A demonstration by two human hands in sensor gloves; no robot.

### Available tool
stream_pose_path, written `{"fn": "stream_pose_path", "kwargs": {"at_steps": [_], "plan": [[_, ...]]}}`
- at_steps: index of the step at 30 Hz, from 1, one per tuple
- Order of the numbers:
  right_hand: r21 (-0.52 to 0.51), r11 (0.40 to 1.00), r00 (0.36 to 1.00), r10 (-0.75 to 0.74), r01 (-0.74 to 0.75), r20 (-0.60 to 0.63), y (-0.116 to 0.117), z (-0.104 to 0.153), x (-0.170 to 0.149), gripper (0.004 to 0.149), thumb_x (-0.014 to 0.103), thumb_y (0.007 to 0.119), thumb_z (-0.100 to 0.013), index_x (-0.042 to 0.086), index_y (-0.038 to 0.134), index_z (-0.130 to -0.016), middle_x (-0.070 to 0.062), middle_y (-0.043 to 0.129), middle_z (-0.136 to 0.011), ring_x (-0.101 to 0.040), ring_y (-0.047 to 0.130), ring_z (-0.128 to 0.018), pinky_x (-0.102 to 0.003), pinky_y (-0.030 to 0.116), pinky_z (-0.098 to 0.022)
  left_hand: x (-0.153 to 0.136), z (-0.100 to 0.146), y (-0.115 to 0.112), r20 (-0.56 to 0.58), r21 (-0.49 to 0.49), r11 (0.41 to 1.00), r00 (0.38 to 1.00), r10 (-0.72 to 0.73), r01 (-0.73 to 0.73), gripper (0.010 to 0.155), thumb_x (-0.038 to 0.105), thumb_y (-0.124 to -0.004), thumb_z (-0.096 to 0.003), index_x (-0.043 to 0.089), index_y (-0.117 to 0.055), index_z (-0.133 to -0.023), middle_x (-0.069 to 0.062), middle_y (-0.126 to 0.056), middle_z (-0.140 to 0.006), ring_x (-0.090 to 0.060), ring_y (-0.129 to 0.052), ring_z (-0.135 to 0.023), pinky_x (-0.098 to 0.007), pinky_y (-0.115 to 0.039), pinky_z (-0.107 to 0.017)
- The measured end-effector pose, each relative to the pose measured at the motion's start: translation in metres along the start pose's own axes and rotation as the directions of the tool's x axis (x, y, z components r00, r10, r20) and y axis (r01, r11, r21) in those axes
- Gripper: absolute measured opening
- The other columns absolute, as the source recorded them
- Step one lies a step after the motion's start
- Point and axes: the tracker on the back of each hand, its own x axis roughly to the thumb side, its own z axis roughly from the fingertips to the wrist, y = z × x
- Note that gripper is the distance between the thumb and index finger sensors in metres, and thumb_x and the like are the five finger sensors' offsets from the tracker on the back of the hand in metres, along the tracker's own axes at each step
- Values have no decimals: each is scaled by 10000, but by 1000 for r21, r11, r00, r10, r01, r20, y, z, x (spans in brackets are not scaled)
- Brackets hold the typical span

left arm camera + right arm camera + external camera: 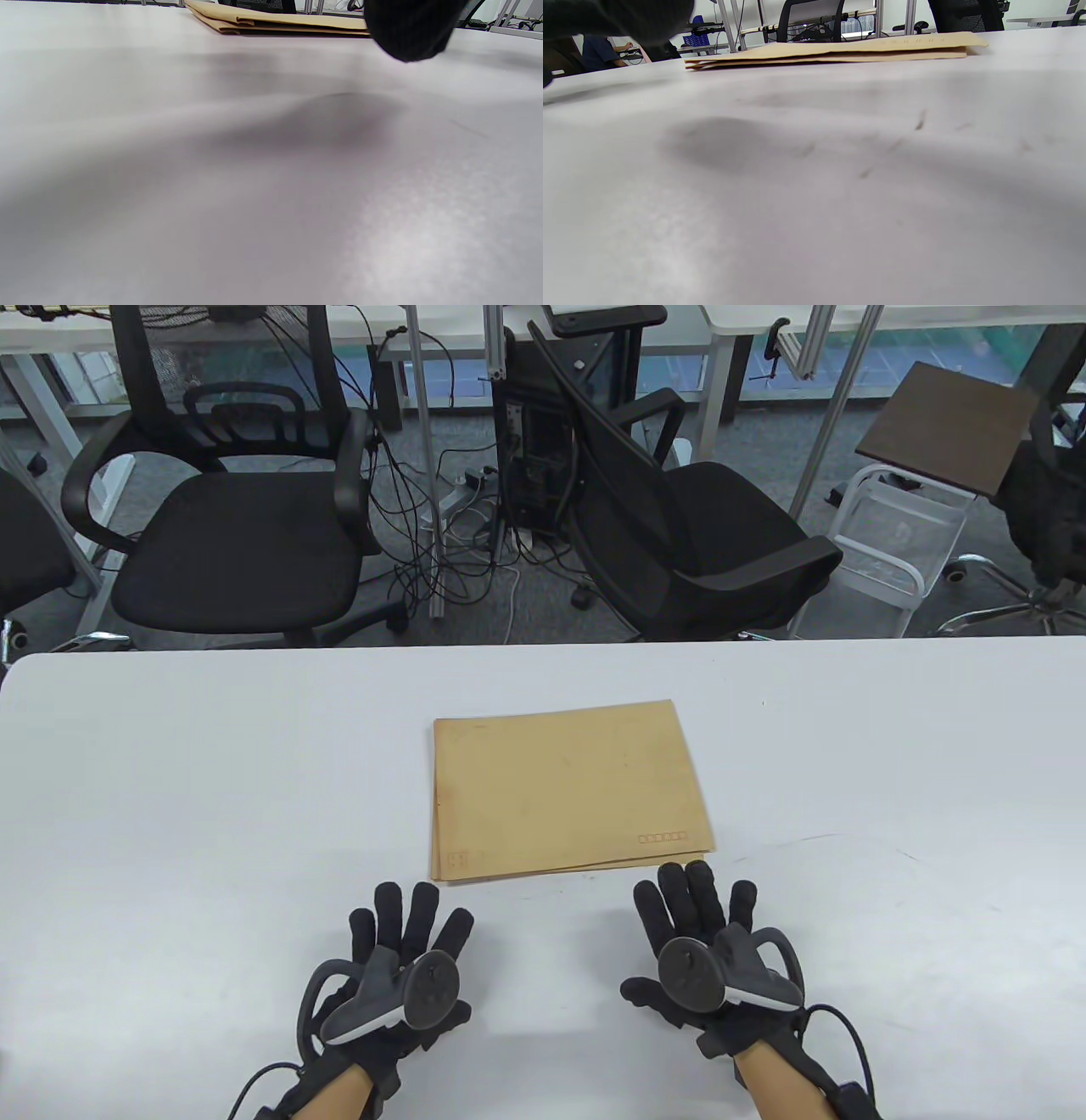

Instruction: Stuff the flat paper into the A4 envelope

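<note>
A brown A4 envelope [567, 789] lies flat on the white table [170, 814], in the middle. It looks like a thin stack with layered edges in the left wrist view [275, 23] and in the right wrist view [831, 51]. No separate sheet of paper shows. My left hand [407, 937] lies flat and open on the table, just in front of the envelope's near left corner, holding nothing. My right hand [700, 912] is open too, fingers spread, its fingertips [691, 875] at the envelope's near right edge; I cannot tell whether they touch it.
Two black office chairs [229, 534] [704, 543] stand beyond the table's far edge, with cables, a computer tower [534, 466] and a white wire rack [899, 543] on the floor behind.
</note>
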Motion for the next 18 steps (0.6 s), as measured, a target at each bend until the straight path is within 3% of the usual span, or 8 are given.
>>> {"fn": "stream_pose_path", "kwargs": {"at_steps": [18], "plan": [[24,1000,1000,-8,8,-1,3,-1,0,1028,620,612,-564,100,-117,-1070,-270,-161,-1077,-557,-153,-959,-755,-96,-509,-2,1,1,-4,5,1000,1000,9,-9,929,615,-698,-466,329,-118,-1131,-112,140,-1125,-515,131,-986,-700,-103,-738]]}}
